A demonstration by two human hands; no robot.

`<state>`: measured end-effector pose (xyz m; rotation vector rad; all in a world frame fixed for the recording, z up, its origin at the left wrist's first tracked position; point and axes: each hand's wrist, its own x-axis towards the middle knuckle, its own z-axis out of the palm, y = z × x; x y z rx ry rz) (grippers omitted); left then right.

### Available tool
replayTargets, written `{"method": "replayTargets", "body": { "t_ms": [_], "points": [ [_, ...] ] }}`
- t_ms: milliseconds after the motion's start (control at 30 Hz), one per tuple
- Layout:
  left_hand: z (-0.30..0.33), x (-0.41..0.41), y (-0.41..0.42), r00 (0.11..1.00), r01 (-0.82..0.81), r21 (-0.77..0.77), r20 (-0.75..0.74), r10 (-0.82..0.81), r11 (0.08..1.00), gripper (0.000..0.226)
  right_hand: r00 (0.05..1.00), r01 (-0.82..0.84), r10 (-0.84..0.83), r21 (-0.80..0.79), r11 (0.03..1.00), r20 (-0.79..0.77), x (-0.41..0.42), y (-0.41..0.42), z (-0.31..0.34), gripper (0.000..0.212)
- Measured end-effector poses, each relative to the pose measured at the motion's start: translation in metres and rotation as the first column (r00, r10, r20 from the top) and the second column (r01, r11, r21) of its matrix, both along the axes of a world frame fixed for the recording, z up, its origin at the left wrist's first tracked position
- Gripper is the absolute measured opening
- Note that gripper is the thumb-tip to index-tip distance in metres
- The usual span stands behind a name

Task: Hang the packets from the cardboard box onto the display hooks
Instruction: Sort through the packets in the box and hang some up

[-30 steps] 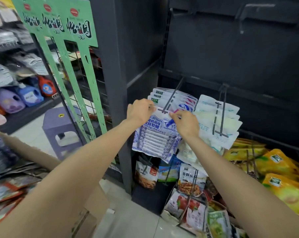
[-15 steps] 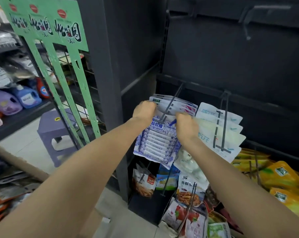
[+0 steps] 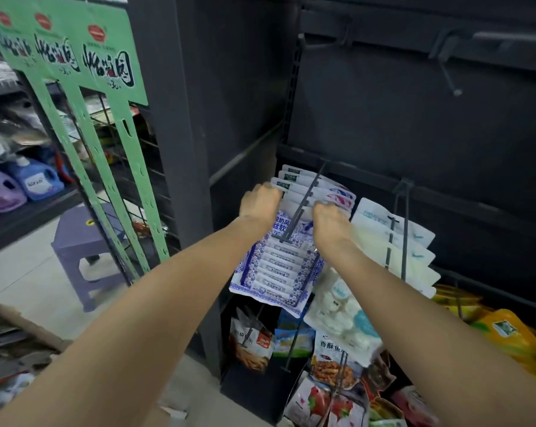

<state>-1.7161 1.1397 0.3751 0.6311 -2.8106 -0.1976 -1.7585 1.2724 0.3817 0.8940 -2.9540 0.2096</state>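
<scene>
Against the dark back panel [image 3: 414, 134] of the shelving, a crossbar carries the display hooks, and that is why both my arms reach forward and up. Low at my left lies the cardboard box [image 3: 20, 318], only its edge and some wrappers in view, kept near so the next packet is a short reach. Rows of other snack bags [image 3: 334, 365] hang lower down, so this hook [image 3: 303, 204] is the one I work at, its wire slanting towards me with the tip lowest. On it sits the stack of blue-and-white packets [image 3: 279, 266], fanned downward. I judge the front one is the packet in hand, already threaded and being slid back. My left hand [image 3: 260, 201] curls over the upper left corner of the stack, and my right hand [image 3: 330, 220] curls at the upper right, just beside the wire, one either side to keep the header level. Whether the fingers pinch one packet or several I cannot tell, since the knuckles hide them.
</scene>
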Motion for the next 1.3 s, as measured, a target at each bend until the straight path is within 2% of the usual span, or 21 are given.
{"method": "replayTargets", "body": {
  "t_ms": [100, 200, 300, 400, 533, 600, 767, 967, 1067, 1167, 1300],
  "points": [
    [-0.002, 0.008, 0.001, 0.998, 0.056, 0.003, 0.011, -0.056, 0.998, 0.029, 0.998, 0.009, -0.003, -0.097, 0.995, 0.060, -0.001, 0.002, -0.001, 0.041],
    [0.004, 0.018, 0.004, 0.994, 0.110, 0.013, -0.028, -0.110, 0.994, 0.042, 0.993, 0.007, 0.024, -0.266, 0.964, 0.112, -0.001, 0.004, 0.008, 0.033],
    [0.018, 0.034, 0.005, 0.990, 0.130, 0.001, -0.063, -0.129, 0.992, 0.047, 0.997, -0.028, 0.058, -0.440, 0.898, 0.053, 0.011, 0.006, 0.028, 0.031],
    [0.034, 0.061, 0.000, 0.982, 0.156, 0.035, -0.116, -0.151, 0.987, 0.043, 0.991, -0.113, 0.131, -0.494, 0.862, 0.002, 0.036, 0.003, 0.055, 0.026],
    [0.049, 0.117, -0.022, 0.968, 0.196, 0.143, -0.188, -0.168, 0.970, 0.029, 0.946, -0.223, 0.305, -0.465, 0.856, 0.108, 0.081, -0.019, 0.076, 0.022],
    [0.051, 0.153, -0.040, 0.976, 0.163, 0.182, -0.174, -0.131, 0.970, 0.025, 0.919, -0.273, 0.368, -0.450, 0.850, 0.139, 0.107, -0.038, 0.075, 0.020],
    [0.044, 0.252, -0.096, 0.999, -0.013, 0.265, -0.034, 0.023, 0.964, 0.022, 0.843, -0.395, 0.497, -0.392, 0.831, 0.203, 0.189, -0.103, 0.062, 0.020],
    [0.007, 0.384, -0.179, 0.965, -0.250, 0.337, 0.017, 0.260, 0.908, 0.021, 0.702, -0.561, 0.642, -0.315, 0.766, 0.309, 0.302, -0.202, 0.021, 0.024],
    [-0.016, 0.443, -0.218, 0.901, -0.423, 0.294, 0.040, 0.431, 0.857, 0.030, 0.654, -0.629, 0.692, -0.288, 0.722, 0.306, 0.349, -0.250, -0.010, 0.030],
    [-0.034, 0.493, -0.254, 0.815, -0.578, 0.142, 0.147, 0.560, 0.804, 0.047, 0.611, -0.696, 0.727, -0.225, 0.682, 0.313, 0.389, -0.296, -0.039, 0.051],
    [-0.055, 0.538, -0.298, 0.795, -0.586, 0.082, 0.248, 0.553, 0.806, 0.061, 0.590, -0.742, 0.743, -0.151, 0.653, 0.316, 0.430, -0.351, -0.060, 0.074]
  ]
}}
